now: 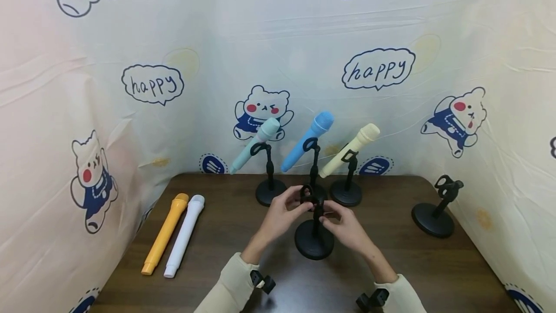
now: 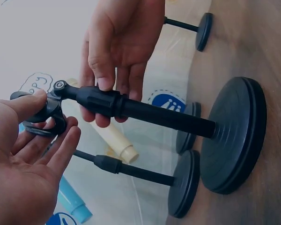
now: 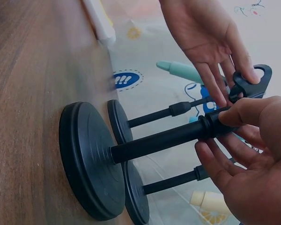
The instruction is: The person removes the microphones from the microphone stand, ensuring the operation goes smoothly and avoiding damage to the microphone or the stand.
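Note:
A black microphone stand (image 1: pixel 314 240) with a round base stands upright on the table in front of me. My left hand (image 1: pixel 281 212) pinches the clip (image 2: pixel 37 108) at its top between thumb and fingers. Lower down, my right hand (image 1: pixel 347 228) grips the collar (image 2: pixel 100 100) of the stand's pole, thumb on one side and fingers on the other. In the right wrist view, the right hand (image 3: pixel 260 159) is close to the camera, and the left hand (image 3: pixel 206 40) reaches in from above to the clip.
Behind stand three black stands holding a mint microphone (image 1: pixel 256 145), a blue microphone (image 1: pixel 306 142) and a cream microphone (image 1: pixel 349 151). Another stand (image 1: pixel 434 216) bears no microphone at the right. An orange microphone (image 1: pixel 166 233) and a white microphone (image 1: pixel 184 235) lie at the left of the table (image 1: pixel 434 274).

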`<state>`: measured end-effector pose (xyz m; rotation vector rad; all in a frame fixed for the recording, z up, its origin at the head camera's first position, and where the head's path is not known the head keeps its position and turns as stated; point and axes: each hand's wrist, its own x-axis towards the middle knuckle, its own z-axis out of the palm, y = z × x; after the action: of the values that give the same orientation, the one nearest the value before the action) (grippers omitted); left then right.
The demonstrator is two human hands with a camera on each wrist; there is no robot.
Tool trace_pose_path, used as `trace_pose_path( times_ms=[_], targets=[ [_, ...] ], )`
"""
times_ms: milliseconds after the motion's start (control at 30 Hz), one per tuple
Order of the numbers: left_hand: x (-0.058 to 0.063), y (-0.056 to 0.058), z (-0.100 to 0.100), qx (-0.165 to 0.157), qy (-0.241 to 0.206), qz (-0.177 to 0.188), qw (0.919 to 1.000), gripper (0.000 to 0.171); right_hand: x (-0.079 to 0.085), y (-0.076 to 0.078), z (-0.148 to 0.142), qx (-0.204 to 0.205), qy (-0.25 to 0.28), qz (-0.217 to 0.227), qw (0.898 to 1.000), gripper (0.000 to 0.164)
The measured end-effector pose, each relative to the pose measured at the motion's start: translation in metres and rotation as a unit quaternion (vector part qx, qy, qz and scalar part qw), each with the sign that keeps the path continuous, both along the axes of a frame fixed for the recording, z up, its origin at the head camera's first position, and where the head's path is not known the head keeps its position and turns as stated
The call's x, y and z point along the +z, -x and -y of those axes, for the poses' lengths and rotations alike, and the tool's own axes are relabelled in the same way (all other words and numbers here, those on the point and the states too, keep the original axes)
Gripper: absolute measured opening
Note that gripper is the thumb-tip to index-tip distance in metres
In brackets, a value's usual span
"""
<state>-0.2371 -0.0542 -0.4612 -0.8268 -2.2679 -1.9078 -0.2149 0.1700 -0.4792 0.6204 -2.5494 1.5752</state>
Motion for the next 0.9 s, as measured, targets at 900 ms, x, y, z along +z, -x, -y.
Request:
trace_pose_path(
  times_ms=[900],
  targets=[
    [-0.004, 0.002, 0.000, -0.002, -0.007, 0.008, 0.9999, 0.039, -0.007, 0.002, 0.014, -0.101, -0.033, -0.022, 0.994, 0.035]
  ],
)
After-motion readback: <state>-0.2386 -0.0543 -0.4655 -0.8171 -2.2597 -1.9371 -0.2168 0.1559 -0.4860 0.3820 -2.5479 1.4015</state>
